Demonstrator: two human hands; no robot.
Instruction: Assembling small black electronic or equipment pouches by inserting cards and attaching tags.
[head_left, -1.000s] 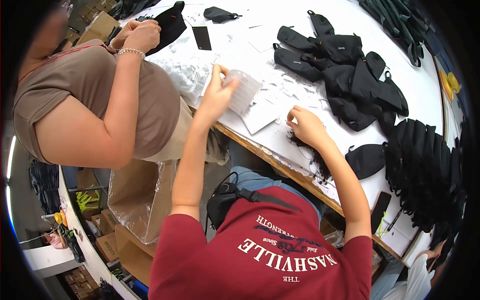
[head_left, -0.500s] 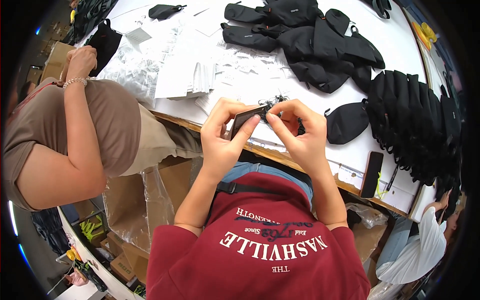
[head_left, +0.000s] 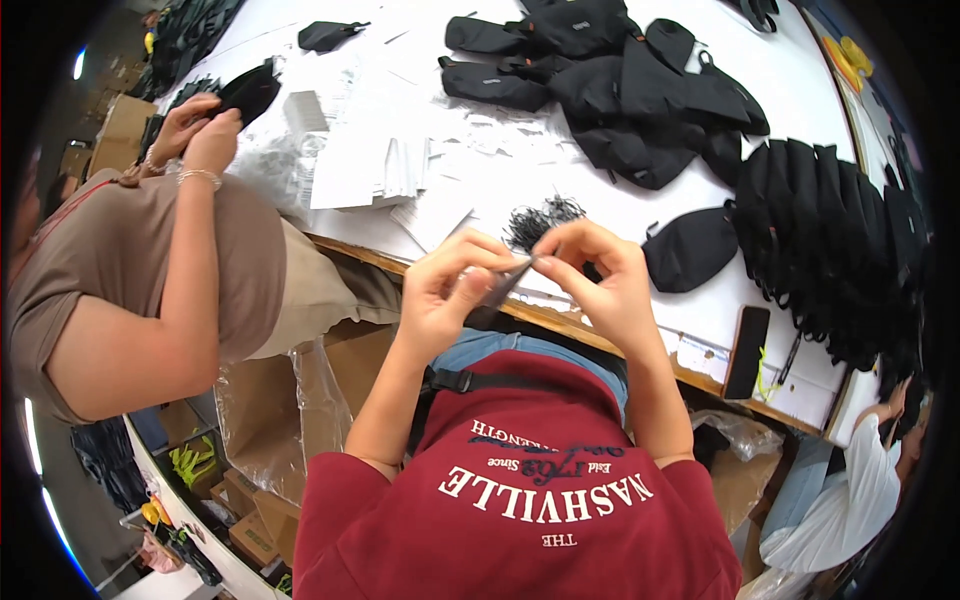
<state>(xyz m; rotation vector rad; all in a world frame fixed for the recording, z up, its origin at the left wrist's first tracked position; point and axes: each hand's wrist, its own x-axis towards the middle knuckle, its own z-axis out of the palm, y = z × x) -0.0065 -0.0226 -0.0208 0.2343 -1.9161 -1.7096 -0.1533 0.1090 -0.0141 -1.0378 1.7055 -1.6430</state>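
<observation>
In front of my chest, at the table's front edge, my left hand (head_left: 440,295) grips a thin dark card (head_left: 503,287) between thumb and fingers. The card is tilted and seen nearly edge-on. My right hand (head_left: 603,275) pinches at the card's upper corner, its fingertips meeting those of the left hand. Whether it holds the corner itself or a thin cord there is hidden. Just beyond my hands lies a tangled heap of black cords (head_left: 540,220). Right of the right hand rests a flat black pouch (head_left: 690,248).
White paper stacks (head_left: 365,175) and clear plastic bags (head_left: 265,165) lie left on the white table. A pile of black pouches (head_left: 620,95) is farther back; a row of them (head_left: 815,230) lies right, near a phone (head_left: 747,350). A co-worker (head_left: 150,270) stands left, handling a black pouch.
The card has tilted to a steeper, edge-on angle, and both hands' fingertips have come together at its corner. The co-worker's hands on the left have moved right with a black pouch.
</observation>
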